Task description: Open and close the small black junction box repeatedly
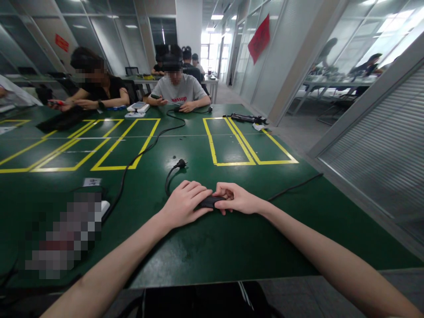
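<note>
A black power adapter (209,202) lies between my hands, low over the green table (232,251). My left hand (186,204) is closed over its left part, fingers across the top and thumb along the near side. At the other end, my right hand (236,198) pinches it between thumb and curled fingers. A black cord loops from the left hand to a plug (180,163) lying on the table beyond. Another thin cable (294,186) emerges behind my right wrist and runs to the table's right edge. My hands cover much of the adapter.
Yellow tape rectangles (232,164) mark the tabletop. A long black cable (145,152) crosses to the far side. A blurred-out object (66,238) lies at left. Folded black gear (247,118) sits at the far right. Two people (177,90) sit opposite, handling things.
</note>
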`<state>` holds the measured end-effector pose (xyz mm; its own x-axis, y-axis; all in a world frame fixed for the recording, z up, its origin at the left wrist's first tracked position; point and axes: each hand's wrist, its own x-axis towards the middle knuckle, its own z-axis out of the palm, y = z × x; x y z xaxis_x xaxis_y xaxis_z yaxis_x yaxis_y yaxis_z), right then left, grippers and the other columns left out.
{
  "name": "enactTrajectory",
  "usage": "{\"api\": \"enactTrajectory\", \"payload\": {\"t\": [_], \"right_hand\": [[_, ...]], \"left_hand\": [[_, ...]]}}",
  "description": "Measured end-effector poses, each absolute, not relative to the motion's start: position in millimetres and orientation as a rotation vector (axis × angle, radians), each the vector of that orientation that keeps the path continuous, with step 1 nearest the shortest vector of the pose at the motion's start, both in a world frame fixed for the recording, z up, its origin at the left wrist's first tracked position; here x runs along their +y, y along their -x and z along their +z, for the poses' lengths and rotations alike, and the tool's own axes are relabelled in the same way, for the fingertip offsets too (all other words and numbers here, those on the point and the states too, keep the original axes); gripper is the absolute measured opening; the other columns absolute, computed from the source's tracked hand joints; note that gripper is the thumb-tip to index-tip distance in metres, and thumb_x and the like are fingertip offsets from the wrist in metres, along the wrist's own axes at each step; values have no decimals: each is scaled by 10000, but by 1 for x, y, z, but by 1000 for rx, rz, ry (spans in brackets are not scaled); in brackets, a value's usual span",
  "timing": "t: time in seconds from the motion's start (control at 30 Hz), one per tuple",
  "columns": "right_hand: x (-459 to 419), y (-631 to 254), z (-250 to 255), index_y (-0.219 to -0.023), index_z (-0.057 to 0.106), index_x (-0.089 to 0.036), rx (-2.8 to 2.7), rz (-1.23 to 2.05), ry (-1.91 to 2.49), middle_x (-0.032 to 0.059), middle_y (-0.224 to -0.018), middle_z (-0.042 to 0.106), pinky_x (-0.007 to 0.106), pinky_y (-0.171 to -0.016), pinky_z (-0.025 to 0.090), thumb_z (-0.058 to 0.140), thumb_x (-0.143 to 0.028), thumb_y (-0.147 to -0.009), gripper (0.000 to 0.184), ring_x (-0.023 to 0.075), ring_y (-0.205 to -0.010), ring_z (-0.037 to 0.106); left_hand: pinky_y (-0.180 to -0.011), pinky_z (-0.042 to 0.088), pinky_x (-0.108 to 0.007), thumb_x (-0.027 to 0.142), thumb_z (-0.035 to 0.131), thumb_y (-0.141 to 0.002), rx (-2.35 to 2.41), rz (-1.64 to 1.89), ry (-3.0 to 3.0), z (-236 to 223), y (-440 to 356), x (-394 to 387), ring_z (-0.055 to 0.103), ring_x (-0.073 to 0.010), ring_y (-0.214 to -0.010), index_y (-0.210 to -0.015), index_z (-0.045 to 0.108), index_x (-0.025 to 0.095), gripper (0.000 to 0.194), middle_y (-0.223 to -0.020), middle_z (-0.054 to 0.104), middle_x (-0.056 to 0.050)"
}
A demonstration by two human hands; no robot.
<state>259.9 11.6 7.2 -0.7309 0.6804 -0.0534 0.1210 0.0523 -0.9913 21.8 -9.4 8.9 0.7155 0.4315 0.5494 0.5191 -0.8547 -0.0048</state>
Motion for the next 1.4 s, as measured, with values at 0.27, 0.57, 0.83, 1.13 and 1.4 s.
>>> {"api": "enactTrajectory", "payload": {"t": [0.27,0.57,0.83,1.13,1.4], "right_hand": [[61,-299,20,-805,404,-255,-1296,1092,1072,29,-810,755,202,-416,362,776,-645,-738,543,146,-572,654],[100,-406,12,-823,445,-260,-1157,181,1469,91,-837,724,319,-538,496,667,-616,-678,444,223,-608,672],[84,-452,-2,-850,553,-241,-1175,-180,1846,94,-797,683,395,-723,499,607,-498,-771,273,315,-778,682],[78,-450,5,-826,539,-253,-1152,-236,1880,156,-940,739,425,-808,530,711,-456,-735,281,346,-907,702],[92,-461,-18,-878,577,-248,-1305,-31,2024,115,-927,741,409,-708,519,847,-581,-558,535,332,-837,683]], "left_hand": [[-965,523,-412,243,562,-1014,-778,-1009,2785,9,-17,-14,657,-245,-1151,-1167,686,170,210,-1284,693,-139],[-900,524,-364,275,557,-1016,-915,-867,3046,-1,-17,-11,689,-208,-1029,-1096,722,189,202,-1110,748,-72],[-887,517,-355,279,538,-1031,-913,-806,3051,1,-17,-12,685,-208,-1014,-1098,720,187,214,-1101,752,-72],[-890,535,-364,279,542,-1028,-946,-789,3077,2,-15,-12,695,-208,-1009,-1103,722,191,215,-1098,758,-73],[-900,543,-359,287,536,-1027,-968,-787,3086,2,-15,-12,697,-204,-1006,-1109,725,195,225,-1104,754,-76]]}}
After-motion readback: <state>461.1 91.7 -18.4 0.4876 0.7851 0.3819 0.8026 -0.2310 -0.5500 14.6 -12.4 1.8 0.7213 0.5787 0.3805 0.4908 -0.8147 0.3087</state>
